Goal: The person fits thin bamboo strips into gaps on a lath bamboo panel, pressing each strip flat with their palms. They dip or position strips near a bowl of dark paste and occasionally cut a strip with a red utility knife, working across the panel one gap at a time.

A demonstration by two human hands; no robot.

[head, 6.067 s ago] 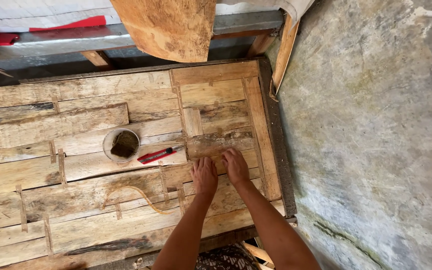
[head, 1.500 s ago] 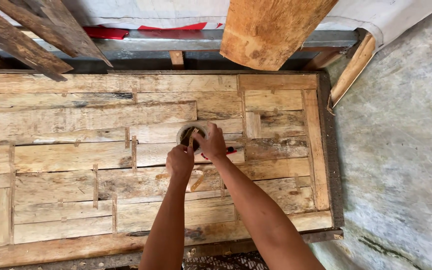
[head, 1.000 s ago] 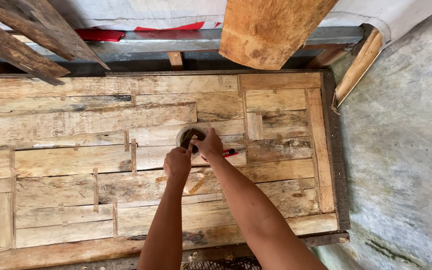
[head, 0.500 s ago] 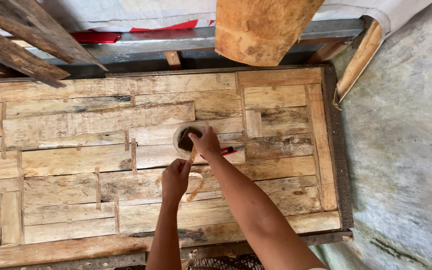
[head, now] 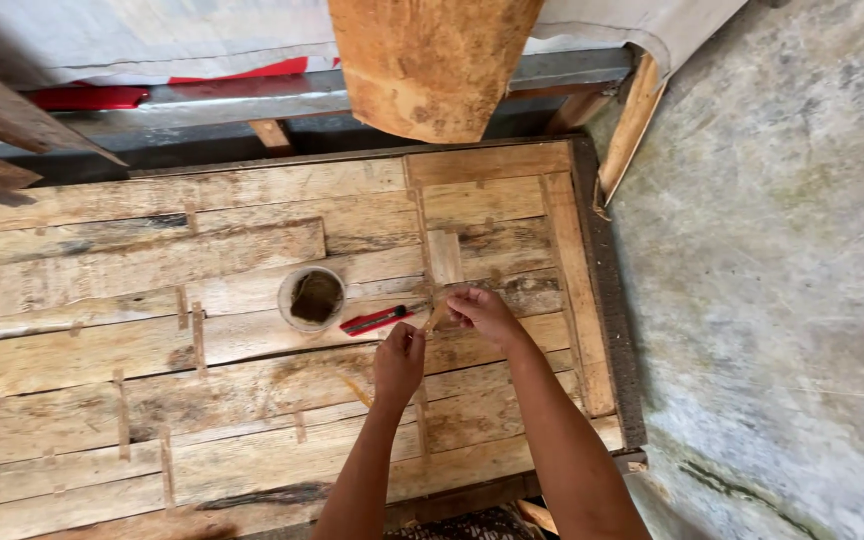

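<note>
Over plank panel [head: 252, 330], right hand [head: 482, 312] grip pinching wood sliver [head: 435, 318], left hand [head: 399, 358] grip unclear, beside cutter [head: 374, 320]

Both hands are off the cup [head: 312, 298] now! The right hand [head: 484, 313] has swung out to the cup's right, past the red knife [head: 374, 320], pinching a thin wooden strip [head: 435, 318]; the left hand [head: 399, 360] has dropped below it.

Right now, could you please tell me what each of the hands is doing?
Left hand: fingers curled closed, resting on the wooden panel; whether it holds anything cannot be told.
Right hand: closed, pinching a thin wooden strip.
</note>
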